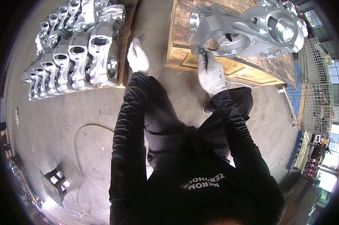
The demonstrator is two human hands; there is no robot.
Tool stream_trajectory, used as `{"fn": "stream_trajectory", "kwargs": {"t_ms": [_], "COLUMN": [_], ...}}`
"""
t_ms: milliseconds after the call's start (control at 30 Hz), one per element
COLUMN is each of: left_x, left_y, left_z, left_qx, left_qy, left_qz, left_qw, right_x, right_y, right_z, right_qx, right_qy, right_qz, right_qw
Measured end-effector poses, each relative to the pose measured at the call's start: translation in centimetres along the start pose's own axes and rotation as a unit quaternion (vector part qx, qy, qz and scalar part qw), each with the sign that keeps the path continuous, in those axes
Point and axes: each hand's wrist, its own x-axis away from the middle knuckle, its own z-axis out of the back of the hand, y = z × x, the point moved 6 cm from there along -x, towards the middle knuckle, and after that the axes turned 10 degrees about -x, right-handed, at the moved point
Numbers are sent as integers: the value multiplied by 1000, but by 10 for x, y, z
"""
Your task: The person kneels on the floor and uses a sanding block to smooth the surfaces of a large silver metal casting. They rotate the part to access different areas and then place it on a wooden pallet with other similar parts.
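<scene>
Daylight reaches me from the windows on the right, blown out to white. Glare streaks the metal castings; my black shirt sinks into shadow. The wire mesh curves near the rim, where the fisheye view fades to black.

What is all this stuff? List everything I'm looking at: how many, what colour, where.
Hollow metal castings: many, too overlapped to count, silver, rows at upper left
Flat wooden board: one, brown, under them
Large hollow metal casting: at least one, silver, upper right
Wooden crate: one, brown, beneath it
Wire mesh panel: at least one, pale grey, far right
Thin hose: one, pale, floor at left
Small stool-like stand: one, dark, lower left
Concrete floor: one, grey, throughout
Left hand: one, whitish glove, beside the board
Right hand: one, whitish glove, touching the large casting's edge
</scene>
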Motion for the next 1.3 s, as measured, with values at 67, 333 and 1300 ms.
{"fn": "stream_trajectory", "kwargs": {"t_ms": [67,333,1300], "left_x": [4,-5,89], "left_y": [4,-24,249], "left_z": [2,2,-175], "left_qx": [-26,-27,-431], "left_qy": [-1,57,-154], "left_qz": [-3,-53,-649], "left_qw": [1000,997,609], "right_x": [0,8,76], "right_y": [1,33,169], "right_z": [-3,-40,181], "right_qx": [3,-6,-127], "right_qy": [10,1,216], "right_qz": [-3,8,-186], "right_qw": [1000,1000,950]}}
